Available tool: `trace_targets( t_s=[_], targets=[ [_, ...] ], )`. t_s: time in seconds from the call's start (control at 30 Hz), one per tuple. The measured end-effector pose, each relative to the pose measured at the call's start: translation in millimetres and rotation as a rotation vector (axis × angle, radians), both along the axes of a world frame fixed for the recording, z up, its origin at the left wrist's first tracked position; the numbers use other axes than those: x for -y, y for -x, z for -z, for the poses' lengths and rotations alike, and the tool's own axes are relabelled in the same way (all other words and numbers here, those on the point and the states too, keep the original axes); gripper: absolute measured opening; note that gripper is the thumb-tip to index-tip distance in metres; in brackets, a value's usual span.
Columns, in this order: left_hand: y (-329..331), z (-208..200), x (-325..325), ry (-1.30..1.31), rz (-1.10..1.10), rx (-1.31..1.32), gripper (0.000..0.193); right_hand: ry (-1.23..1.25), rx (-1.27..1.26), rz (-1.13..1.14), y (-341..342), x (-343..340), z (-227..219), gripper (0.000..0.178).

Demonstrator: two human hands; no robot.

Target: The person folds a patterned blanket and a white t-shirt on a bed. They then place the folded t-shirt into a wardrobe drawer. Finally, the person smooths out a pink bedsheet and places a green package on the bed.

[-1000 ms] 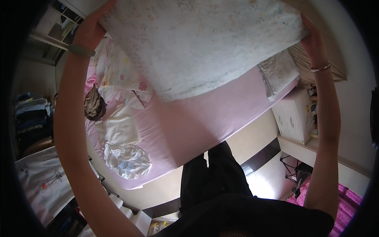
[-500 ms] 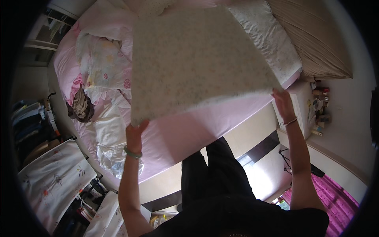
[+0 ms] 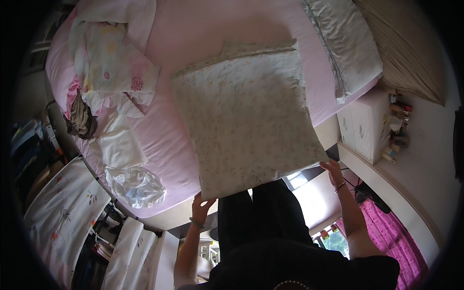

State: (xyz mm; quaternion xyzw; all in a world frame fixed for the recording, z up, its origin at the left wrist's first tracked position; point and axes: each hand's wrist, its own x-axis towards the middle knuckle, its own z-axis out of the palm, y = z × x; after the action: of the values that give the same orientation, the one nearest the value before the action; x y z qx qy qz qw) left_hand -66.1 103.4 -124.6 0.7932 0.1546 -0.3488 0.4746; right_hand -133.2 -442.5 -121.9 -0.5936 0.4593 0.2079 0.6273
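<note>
The left hand (image 3: 200, 209) pinches a near corner of a floral-print cloth (image 3: 251, 121) between thumb and fingers; the right hand (image 3: 332, 174) pinches the other. The cloth reaches across the pink-sheeted bed (image 3: 169, 130), near a pale pillow (image 3: 345, 43). A white cabinet (image 3: 357, 130) and bright pink curtain (image 3: 386, 232) lie rightward. The cloth is off-white, finely sprigged, its far edge uneven.

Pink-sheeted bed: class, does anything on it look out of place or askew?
Yes: the brown fabric bundle and crinkled translucent plastic lie at the left of the pink-sheeted bed, messily bunched, unlike its flatter middle.
</note>
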Motion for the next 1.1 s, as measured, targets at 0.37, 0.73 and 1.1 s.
trace_targets(
  t_s=[0.37, 0.73, 1.1],
  targets=[
    [-343.2, 20.8, 21.0, 0.100, -0.043, 0.319, 0.026, 0.361, 0.389, -0.006, -348.6, 29.1, 10.4, 0.031],
    [-403.2, 143.6, 101.2, -0.304, -0.099, 1.016, 0.050, 1.381, 0.712, -0.879, -422.9, -65.1, 114.5, 0.060],
    [-407.2, 212.1, 146.4, -0.847, 0.572, 0.981, 0.051, 1.256, 0.852, -1.232, -450.9, -70.2, 191.3, 0.061]
  ],
)
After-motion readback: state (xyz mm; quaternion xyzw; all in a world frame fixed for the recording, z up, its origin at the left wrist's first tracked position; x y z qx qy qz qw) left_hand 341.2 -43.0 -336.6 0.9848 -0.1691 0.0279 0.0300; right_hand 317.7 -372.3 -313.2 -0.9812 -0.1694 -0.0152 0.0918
